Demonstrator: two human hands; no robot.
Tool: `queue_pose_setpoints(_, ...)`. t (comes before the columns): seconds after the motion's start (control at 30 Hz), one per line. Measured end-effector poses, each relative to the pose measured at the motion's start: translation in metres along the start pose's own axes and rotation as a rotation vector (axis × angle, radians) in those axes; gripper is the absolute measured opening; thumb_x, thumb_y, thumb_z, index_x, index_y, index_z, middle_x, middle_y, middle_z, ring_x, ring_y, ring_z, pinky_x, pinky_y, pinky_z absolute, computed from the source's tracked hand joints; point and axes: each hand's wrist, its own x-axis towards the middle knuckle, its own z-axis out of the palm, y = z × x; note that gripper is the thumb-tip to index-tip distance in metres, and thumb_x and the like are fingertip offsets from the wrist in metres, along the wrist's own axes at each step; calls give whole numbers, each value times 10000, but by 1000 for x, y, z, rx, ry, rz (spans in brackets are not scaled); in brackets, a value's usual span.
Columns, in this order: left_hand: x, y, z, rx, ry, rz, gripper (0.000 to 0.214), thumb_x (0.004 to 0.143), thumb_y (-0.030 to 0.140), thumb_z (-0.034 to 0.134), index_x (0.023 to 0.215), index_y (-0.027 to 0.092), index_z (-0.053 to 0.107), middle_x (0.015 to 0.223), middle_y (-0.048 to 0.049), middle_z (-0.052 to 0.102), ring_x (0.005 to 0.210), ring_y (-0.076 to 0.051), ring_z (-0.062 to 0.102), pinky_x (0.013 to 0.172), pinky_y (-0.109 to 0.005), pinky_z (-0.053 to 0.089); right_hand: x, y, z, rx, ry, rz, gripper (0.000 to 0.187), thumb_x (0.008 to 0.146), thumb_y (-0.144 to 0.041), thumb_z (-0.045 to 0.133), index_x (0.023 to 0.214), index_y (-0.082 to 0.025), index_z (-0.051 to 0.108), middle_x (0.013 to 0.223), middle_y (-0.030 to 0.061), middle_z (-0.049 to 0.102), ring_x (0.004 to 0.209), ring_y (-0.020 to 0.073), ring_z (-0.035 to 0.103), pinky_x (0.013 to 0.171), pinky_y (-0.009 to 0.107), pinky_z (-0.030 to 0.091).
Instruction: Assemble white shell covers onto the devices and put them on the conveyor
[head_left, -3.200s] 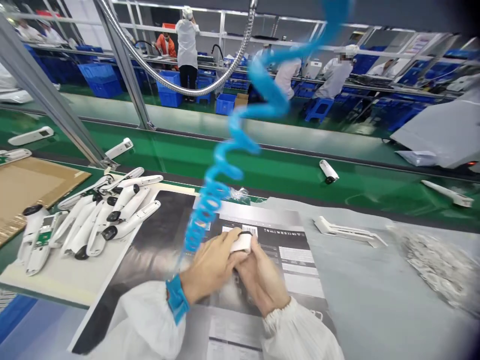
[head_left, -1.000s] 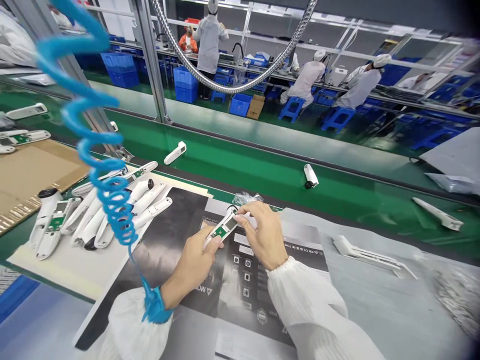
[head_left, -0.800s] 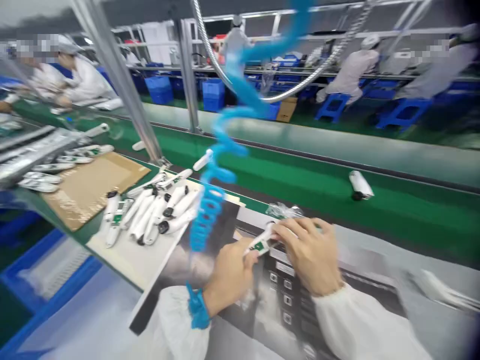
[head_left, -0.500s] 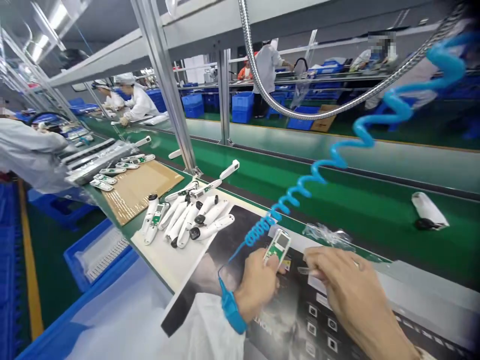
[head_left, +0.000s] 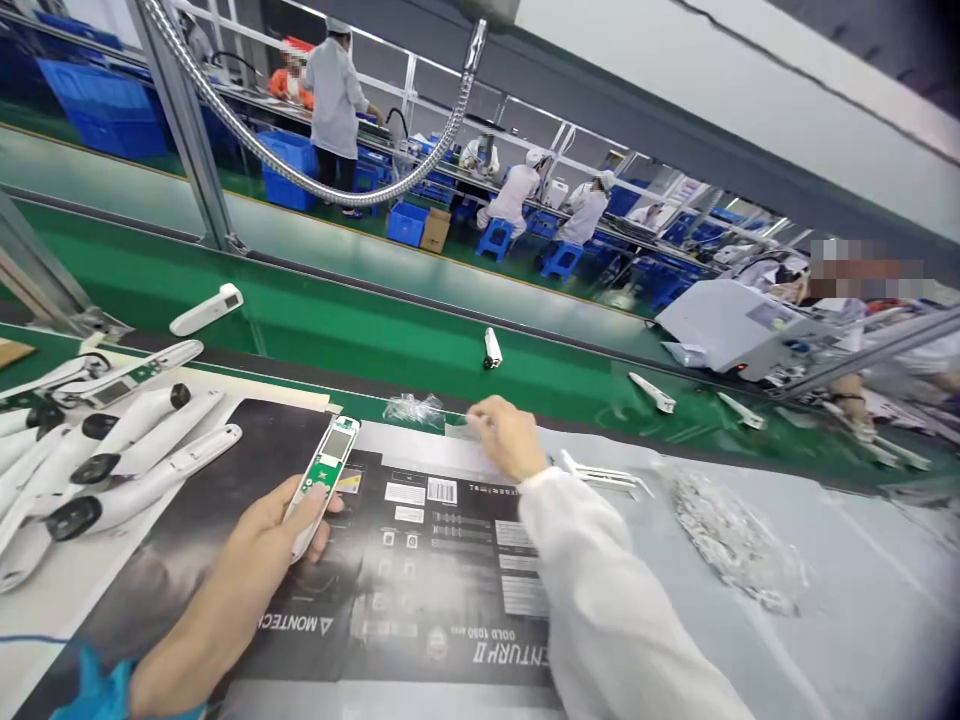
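My left hand is closed around a white thermometer half-shell with a green circuit board and a small screen facing up, held above a dark printed sheet. My right hand reaches forward over the grey mat, fingers curled and pinching a thin clear strip that I can barely make out. A small clear plastic bag lies just left of that hand. A white plastic cover piece lies just right of it.
Several white thermometer bodies lie on a white sheet at the left. More units ride the green conveyor belt beyond. A clear bag of small parts lies at the right. Other workers stand and sit at lines behind.
My view swung back right. The left hand keeps the circuit-board shell. The right hand has left the shell and moved forward over the grey mat, near the plastic bag.
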Motion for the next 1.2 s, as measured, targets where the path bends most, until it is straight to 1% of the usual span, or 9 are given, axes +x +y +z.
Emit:
queue_pose_setpoints(0.17,-5,7,9,-29,-28,-51,453,819,631,583,923,191,615,617,11,546,594,-131,436,527,-219,304,-57,110,-36,-107,-38,192,134,843,-250,581,803,-204,700,893,73,717,846,247,652,706,331,424)
queue_pose_setpoints(0.33,-1,8,25,-149,-120,-40,415,805,563,640,911,163,609,622,3,573,559,-108,471,497,-208,310,-108,162,-15,-258,-81,131,138,830,-219,580,866,-204,712,956,84,737,909,289,656,733,379,453)
queue_pose_setpoints(0.5,-1,7,31,-144,-126,-28,368,845,507,615,921,147,617,646,-4,581,569,-97,491,500,-203,320,-136,161,6,-372,124,-50,262,914,-240,437,915,-164,687,979,120,727,934,300,639,819,430,486)
queue_pose_setpoints(0.63,-3,8,27,-118,-102,-4,359,849,491,609,933,143,612,644,-4,575,562,-96,484,487,-206,300,-160,152,21,-234,36,-139,298,924,-265,408,1040,-152,659,1156,138,692,1037,290,636,895,429,511)
queue_pose_setpoints(0.73,-4,11,25,-100,-104,22,337,852,465,613,937,140,610,645,-5,577,569,-97,487,496,-211,302,-174,151,28,-101,-41,-48,385,899,-208,367,1199,-168,606,1323,130,617,1131,264,631,869,389,545)
queue_pose_setpoints(0.87,-4,17,23,-103,-110,17,314,870,449,599,938,143,612,647,-2,570,570,-91,473,500,-212,294,-176,157,11,-109,-191,65,453,867,-195,366,1210,-277,650,1210,105,693,925,286,714,729,408,557)
queue_pose_setpoints(0.97,-4,19,21,-118,-106,16,317,863,451,609,919,139,607,666,-12,585,575,-91,481,516,-214,314,-169,160,-8,-164,-287,13,425,839,-211,411,1128,-301,710,1091,131,734,837,315,718,743,470,529)
queue_pose_setpoints(1.07,-5,20,20,-143,-88,17,308,830,430,649,920,141,591,782,-42,636,600,-94,512,546,-221,358,-156,161,-14,-191,-265,-23,375,847,-289,444,1110,-279,710,1125,137,717,977,337,682,810,504,497)
queue_pose_setpoints(1.2,-9,22,19,-143,-81,4,277,828,386,655,948,148,578,950,-71,668,622,-86,519,560,-218,370,-145,167,-8,-123,-200,-63,285,809,-349,504,990,-307,720,1108,77,713,943,243,689,718,345,523)
